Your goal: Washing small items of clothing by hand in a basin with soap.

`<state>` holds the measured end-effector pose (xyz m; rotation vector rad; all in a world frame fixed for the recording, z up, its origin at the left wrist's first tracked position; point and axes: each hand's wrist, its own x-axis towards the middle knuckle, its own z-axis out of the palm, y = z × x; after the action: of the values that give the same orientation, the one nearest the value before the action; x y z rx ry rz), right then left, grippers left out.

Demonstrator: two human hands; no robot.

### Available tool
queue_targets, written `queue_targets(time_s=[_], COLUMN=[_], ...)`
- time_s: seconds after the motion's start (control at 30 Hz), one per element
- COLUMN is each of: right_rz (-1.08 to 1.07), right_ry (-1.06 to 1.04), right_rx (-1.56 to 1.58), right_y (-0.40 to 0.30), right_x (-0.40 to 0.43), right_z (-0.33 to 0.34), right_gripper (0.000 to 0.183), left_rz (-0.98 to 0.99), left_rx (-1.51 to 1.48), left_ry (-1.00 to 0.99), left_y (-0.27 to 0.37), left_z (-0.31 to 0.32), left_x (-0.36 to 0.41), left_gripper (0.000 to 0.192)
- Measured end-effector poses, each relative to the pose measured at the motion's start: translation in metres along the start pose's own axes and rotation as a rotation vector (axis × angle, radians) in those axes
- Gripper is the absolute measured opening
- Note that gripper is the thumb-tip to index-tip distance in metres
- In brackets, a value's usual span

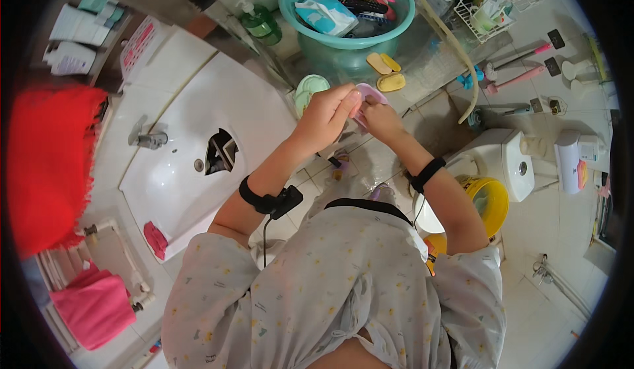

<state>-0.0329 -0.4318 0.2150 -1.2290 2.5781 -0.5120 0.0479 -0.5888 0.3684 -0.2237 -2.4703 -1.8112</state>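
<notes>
Both hands are close together in front of me, at the edge of a grey ledge. My right hand (384, 119) has its fingers at a pink plastic dish (370, 91) and appears to grip its near side. My left hand (329, 114) is curled beside the dish; whether it holds anything is hidden. A pale green round container (312, 89) lies just left of my left hand. Beyond the dish, several yellow oval pieces, like soap bars or sponges (391, 81), rest on the ledge (421, 64) beside a teal plastic basin (346, 42) full of items.
At left is a white washbasin (188, 205) with a chrome faucet (151, 140) and a broken hole. A green pump bottle (262, 24) stands beyond. A hose (453, 42) hangs over the ledge. At right are a toilet (512, 166) and a yellow bucket (495, 205).
</notes>
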Motion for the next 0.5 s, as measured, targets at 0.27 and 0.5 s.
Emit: queue_targets(time_s=[0.27,0.5], right_rz=[0.038,0.09], right_ry=[0.283,0.464], right_rx=[0.173,0.211], right_y=[0.011,0.035], right_x=[0.007,-0.118], right_z=[0.037,-0.039], right_gripper=[0.02,0.013], left_rz=[0.046,0.097], left_rx=[-0.049,-0.097], left_ry=[-0.205,-0.311], left_y=[-0.005,0.025], left_z=[0.02,0.093], left_x=[0.037,0.048], left_gripper=[0.034,0.034])
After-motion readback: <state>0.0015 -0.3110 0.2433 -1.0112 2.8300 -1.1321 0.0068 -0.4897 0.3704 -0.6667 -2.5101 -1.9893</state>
